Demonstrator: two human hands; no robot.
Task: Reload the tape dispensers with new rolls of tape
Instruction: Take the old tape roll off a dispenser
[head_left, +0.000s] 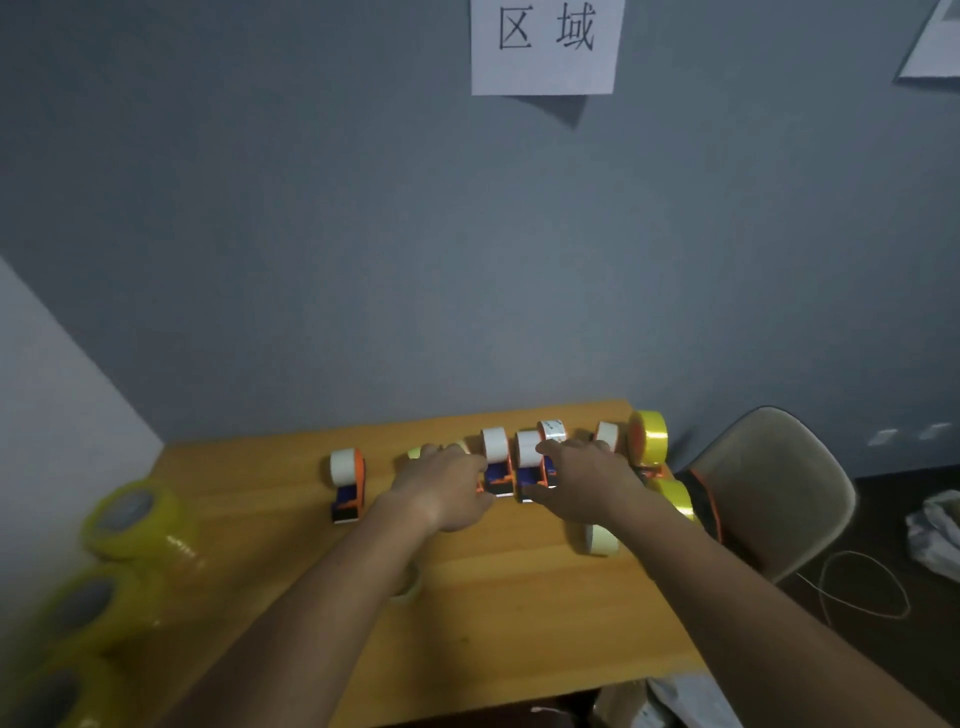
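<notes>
Up on the grey wall (363, 234) ahead of me hangs a white paper sheet (545, 47), and I can read two large black characters on it: 区域. Far right, a second sheet (935, 47) shows print too blurred to read.

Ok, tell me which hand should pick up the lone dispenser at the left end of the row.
Left. The left hand is nearer that dispenser, with only bare table between them. The right hand is over the middle dispensers and would probably have to cross the left arm.
</notes>
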